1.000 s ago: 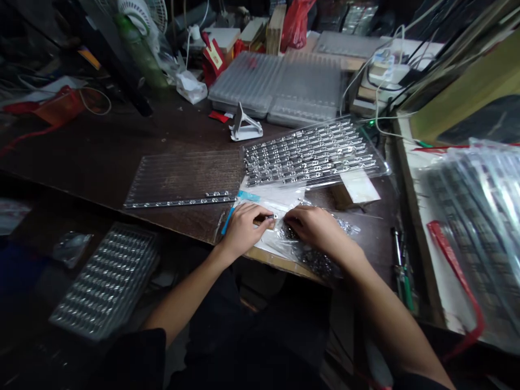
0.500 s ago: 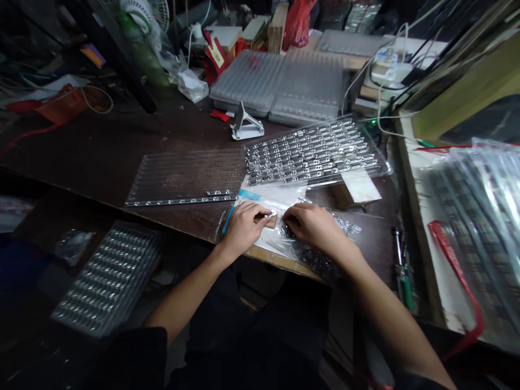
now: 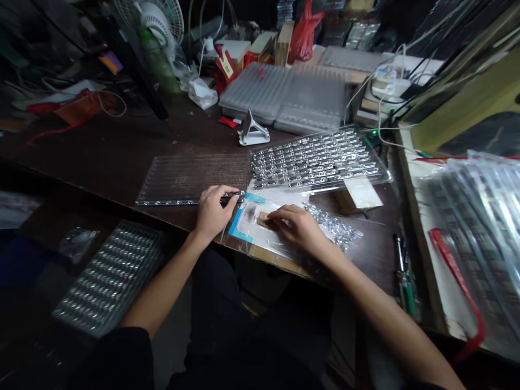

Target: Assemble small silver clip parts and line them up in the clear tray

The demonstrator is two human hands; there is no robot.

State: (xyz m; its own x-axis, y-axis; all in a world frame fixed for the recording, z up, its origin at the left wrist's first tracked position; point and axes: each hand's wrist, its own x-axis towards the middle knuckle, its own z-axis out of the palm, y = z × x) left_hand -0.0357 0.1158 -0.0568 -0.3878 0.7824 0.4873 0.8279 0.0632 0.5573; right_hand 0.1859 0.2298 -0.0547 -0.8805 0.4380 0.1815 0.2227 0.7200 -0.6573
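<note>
My left hand [image 3: 213, 214] is at the near right end of a clear ribbed tray [image 3: 187, 176], its thumb and fingers closed around a small shiny metal part [image 3: 231, 195]. Along that near edge lies a row of similar metal parts. My right hand [image 3: 298, 225] pinches over a small brown block [image 3: 265, 219] on a white work pad [image 3: 254, 230] with blue tape; whatever is between those fingertips is hidden. To the right of this hand spreads a pile of loose small metal pieces [image 3: 335, 225]. A second clear tray [image 3: 384, 176], filled with rows of metal parts, lies behind.
A white stand [image 3: 254, 132] and stacked clear trays [image 3: 255, 89] are at the back. A box with a white top [image 3: 361, 195] supports the filled tray's right side. Green-handled tools [image 3: 406, 287] lie at right. More filled trays [image 3: 108, 276] are stacked low at left.
My left hand has moved left from the brown block to the tray with a metal part. My right hand has moved left from the loose pieces to the block. The view has shifted slightly.
</note>
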